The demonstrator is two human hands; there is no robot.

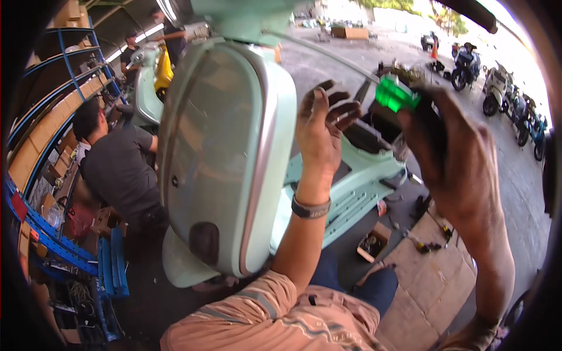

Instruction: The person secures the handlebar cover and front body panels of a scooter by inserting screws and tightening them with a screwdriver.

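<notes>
My right hand point(453, 140) is raised at the right, its fingers wrapped round the dark handle of a screwdriver with a translucent green collar point(395, 95). The thin metal shaft point(328, 57) points up and left toward the underside of the mint green scooter's upper part point(246, 20). My left hand point(325, 120) is held up beside the scooter's front panel point(222, 146), palm up with fingers spread and slightly curled, and nothing shows in it. Whether the shaft's tip touches the scooter cannot be made out.
A person point(117, 158) crouches at the left by blue shelves point(64, 52). Two more people stand near another scooter point(146, 88). Below lie a small box point(373, 241), tools point(422, 245) and flattened cardboard point(436, 286). Parked motorcycles point(465, 67) line the right.
</notes>
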